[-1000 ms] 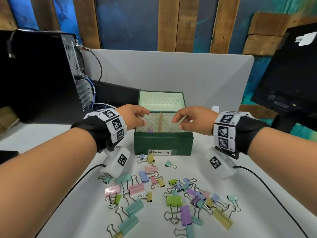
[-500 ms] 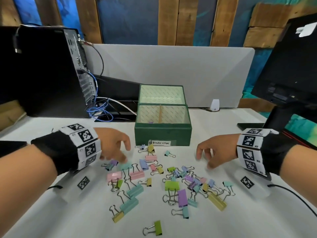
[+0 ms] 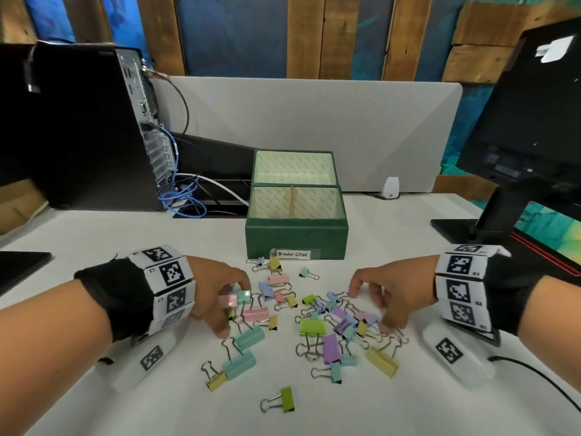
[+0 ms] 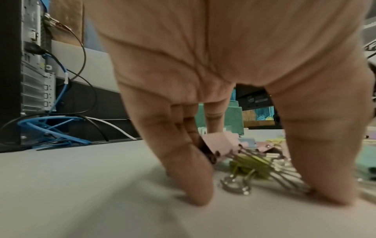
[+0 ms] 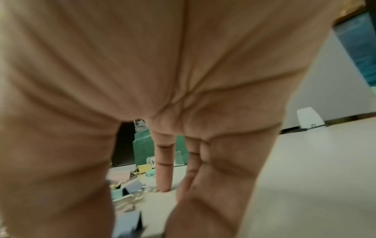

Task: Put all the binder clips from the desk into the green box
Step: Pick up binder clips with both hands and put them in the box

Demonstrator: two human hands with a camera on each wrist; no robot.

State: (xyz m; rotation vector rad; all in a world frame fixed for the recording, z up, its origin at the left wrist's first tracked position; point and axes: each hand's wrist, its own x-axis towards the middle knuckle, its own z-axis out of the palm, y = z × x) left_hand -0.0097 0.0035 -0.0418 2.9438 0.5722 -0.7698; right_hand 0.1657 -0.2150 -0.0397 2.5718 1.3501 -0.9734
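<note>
The green box (image 3: 295, 237), labelled "Binder Clips", stands open at the desk's middle, its lid tipped up behind. Several pastel binder clips (image 3: 339, 322) lie scattered in front of it. My left hand (image 3: 234, 309) reaches down at the left of the scatter. Its fingertips and thumb stand on the desk either side of a pink clip (image 4: 221, 145) and a yellow-green clip (image 4: 250, 167); the pink clip (image 3: 227, 300) leans against the fingers. My right hand (image 3: 372, 309) plants straight fingertips at the right edge of the pile, holding nothing. A lone green clip (image 3: 287, 399) lies nearest me.
A black PC tower (image 3: 78, 127) with blue cables (image 3: 185, 199) stands back left. A monitor (image 3: 534, 105) on its base (image 3: 452, 228) is at the right. A grey divider panel (image 3: 314, 121) closes the back, with a small white device (image 3: 390, 187) before it.
Both hands have come back from over the box's opening and dropped to the desk. Their fingertips now touch down among the clips, left and right of the pile.
</note>
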